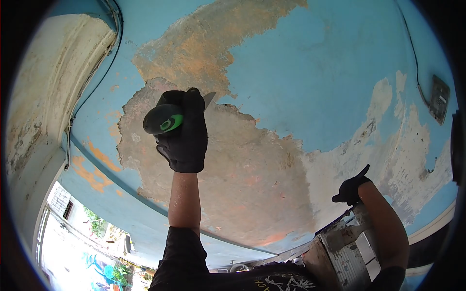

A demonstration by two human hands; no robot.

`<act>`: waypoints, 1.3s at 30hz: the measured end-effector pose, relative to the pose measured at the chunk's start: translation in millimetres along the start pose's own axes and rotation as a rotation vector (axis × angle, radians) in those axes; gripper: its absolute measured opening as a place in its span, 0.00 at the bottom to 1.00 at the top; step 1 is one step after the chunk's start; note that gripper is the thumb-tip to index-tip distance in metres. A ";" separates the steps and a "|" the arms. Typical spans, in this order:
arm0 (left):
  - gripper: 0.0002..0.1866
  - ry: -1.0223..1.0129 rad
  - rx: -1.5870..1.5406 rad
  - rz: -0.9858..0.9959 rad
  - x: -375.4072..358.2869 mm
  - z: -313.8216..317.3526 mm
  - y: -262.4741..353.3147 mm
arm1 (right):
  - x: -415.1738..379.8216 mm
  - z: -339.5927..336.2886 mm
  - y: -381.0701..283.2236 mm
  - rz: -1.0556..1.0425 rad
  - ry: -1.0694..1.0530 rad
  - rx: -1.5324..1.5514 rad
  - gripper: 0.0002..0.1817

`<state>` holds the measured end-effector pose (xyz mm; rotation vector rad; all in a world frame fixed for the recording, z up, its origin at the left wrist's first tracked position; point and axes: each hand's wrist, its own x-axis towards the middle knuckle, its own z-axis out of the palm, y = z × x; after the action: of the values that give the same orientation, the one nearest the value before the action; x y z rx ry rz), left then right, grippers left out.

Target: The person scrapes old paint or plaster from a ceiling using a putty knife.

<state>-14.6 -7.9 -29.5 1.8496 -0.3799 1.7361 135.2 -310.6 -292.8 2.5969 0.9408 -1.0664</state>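
Note:
Near the upper middle, my left hand, in a black glove, is wrapped round the black and green handle of a scraper. Its metal blade points up and right, by the ragged edge of the blue paint. Whether the blade touches the wall I cannot tell. Around it lies a large bare patch of grey-brown plaster. At the lower right my right hand, also gloved in black, has its thumb and a finger stretched apart near the top of a worn metal frame. Nothing shows in its grip.
A dark cable runs down the wall at the left, beside a pale, stained beam. A switch box with a wire is at the right. Scraped whitish patches spread below it. Bright outdoors shows at the lower left.

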 end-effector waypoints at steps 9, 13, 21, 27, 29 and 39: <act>0.10 -0.064 0.174 -0.056 -6.5 10.2 2.6 | 4.0 1.4 0.2 -0.011 0.007 0.000 0.45; 0.11 -0.085 0.078 -0.004 -0.9 13.6 -0.6 | -6.3 -1.2 -5.1 0.055 0.037 -0.091 0.44; 0.07 -0.109 0.142 -0.055 6.8 15.9 -6.4 | 43.5 21.9 18.5 -0.088 0.013 -0.056 0.42; 0.09 -0.071 0.098 0.032 14.7 5.4 1.3 | -0.4 3.2 -4.2 0.047 0.027 -0.075 0.44; 0.09 -0.100 0.368 0.254 18.7 10.9 -10.2 | 2.9 5.4 -1.6 0.056 0.038 -0.094 0.44; 0.17 0.173 0.967 -0.016 -0.7 28.7 -28.8 | 25.3 12.1 7.4 -0.042 -0.025 -0.031 0.42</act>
<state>25.0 -1.6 -36.1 2.2406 0.6674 2.2555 146.6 -308.7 -319.4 2.5439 1.0025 -1.0834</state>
